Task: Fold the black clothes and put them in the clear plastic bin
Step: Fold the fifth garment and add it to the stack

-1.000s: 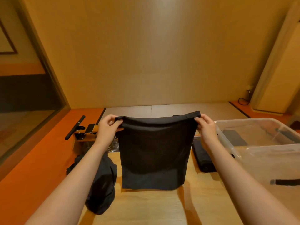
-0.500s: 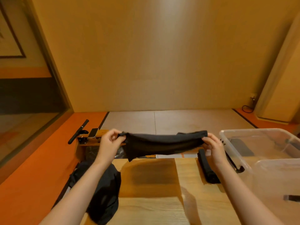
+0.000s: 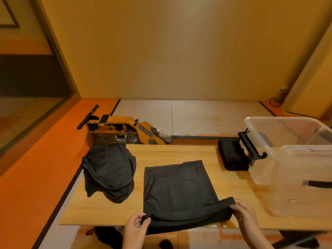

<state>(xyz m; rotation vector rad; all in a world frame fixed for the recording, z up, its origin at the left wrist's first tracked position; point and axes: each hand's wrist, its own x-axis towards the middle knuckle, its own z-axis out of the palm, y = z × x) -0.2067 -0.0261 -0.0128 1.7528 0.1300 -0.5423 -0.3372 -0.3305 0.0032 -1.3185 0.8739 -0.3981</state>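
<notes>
With left hand (image 3: 136,225) and right hand (image 3: 244,212) we pinch a half-folded black garment (image 3: 177,187) left of the clear plastic bin (image 3: 264,169); an unfolded pile (image 3: 109,173) waits beyond.

- Garment (image 3: 177,187): matt black cloth, soft.
- Table (image 3: 179,151): pale wood, grained, smooth.
- Bin (image 3: 294,178): clear plastic, glossy.
- Pile (image 3: 108,171): matt black cloth, crumpled.

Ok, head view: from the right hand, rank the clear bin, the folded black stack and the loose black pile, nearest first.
1. clear bin, just right of the right hand holding the spread black garment.
2. folded black stack, ahead by the table's far edge.
3. loose black pile, across the table, left.
</notes>
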